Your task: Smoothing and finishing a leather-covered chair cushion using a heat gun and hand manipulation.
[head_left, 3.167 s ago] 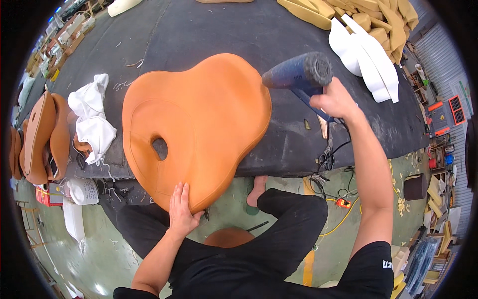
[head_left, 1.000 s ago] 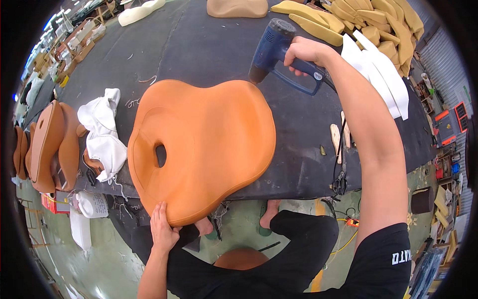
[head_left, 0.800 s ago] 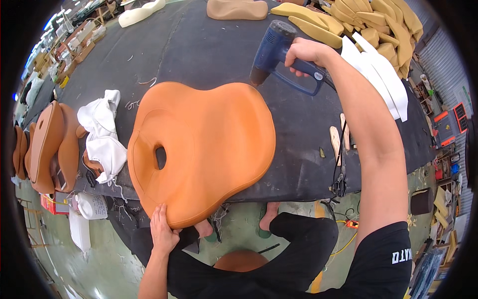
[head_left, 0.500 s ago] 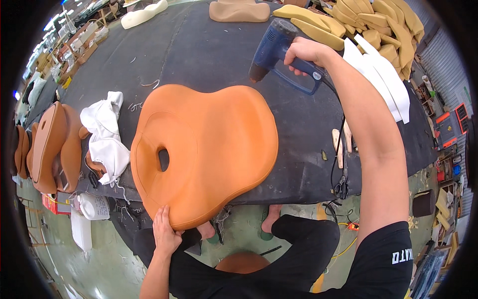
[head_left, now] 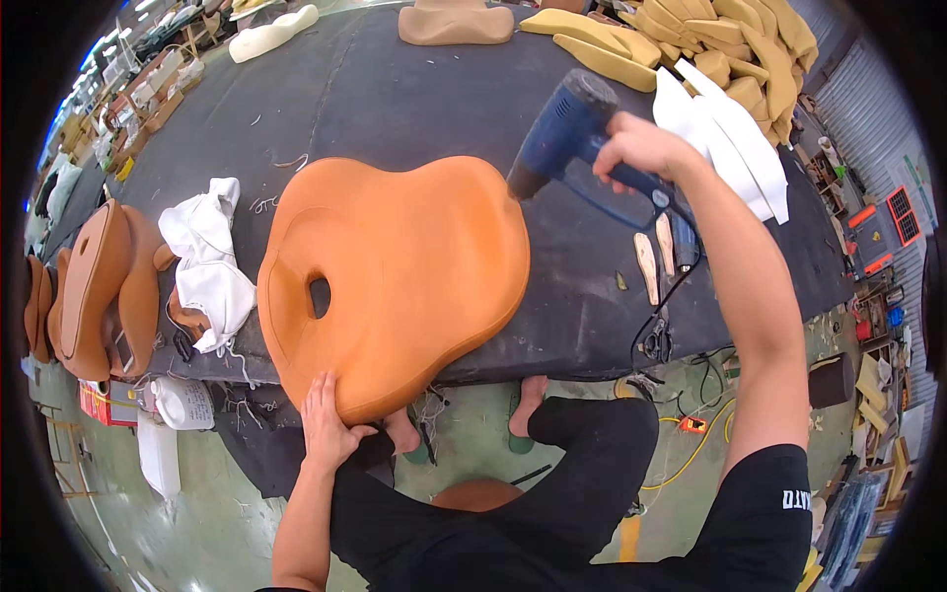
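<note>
Free tabletop beyond obstructing cushion

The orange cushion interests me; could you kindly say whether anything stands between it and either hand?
Only the blue heat gun, gripped by the right hand, stands between that hand and the orange cushion, its nozzle at the right edge. Nothing visible separates the left hand from the cushion's near edge, where it rests.

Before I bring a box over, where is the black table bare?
Bare: between the orange cushion and the brown cushion beyond; narrower, between orange cushion and wooden pieces. Crowded: far right, yellow foam and white panels; left, white cloth.
</note>
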The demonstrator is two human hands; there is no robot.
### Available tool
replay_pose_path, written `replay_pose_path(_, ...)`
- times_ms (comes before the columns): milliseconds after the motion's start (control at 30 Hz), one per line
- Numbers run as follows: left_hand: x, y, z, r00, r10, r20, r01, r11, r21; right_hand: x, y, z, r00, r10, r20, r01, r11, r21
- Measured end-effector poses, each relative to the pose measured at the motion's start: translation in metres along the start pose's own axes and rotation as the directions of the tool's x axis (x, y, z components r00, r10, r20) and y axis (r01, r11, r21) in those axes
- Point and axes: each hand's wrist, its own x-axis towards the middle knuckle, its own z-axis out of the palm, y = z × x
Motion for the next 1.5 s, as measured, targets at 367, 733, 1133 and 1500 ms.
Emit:
replay_pose_path(367,0.007,-0.012,0.009,0.992,0.121,-0.037,-0.121,0.993,-0.001,-0.141,0.09,0.132,0.907,-0.372,-0.198,0.267,0.871,-0.412)
replay_pose_path(733,0.004,-0.014,0.01,0.979,0.198,-0.053,-0.198,0.98,-0.001,-0.188,0.084,0.243,0.94,-0.319,-0.124,0.209,0.822,-0.529)
replay_pose_path(1133,0.023,0.017,-0.023,0.987,0.158,0.024,-0.157,0.987,-0.013,-0.296,0.259,0.149,0.552,0.451,-0.702,0.046,0.824,0.565)
replay_pose_path(1500,0.013,0.172,-0.203,0.966,0.169,0.198,-0.099,0.942,-0.32,-0.156,0.352,0.201,0.068,0.78,-0.622,-0.628,0.518,0.581)
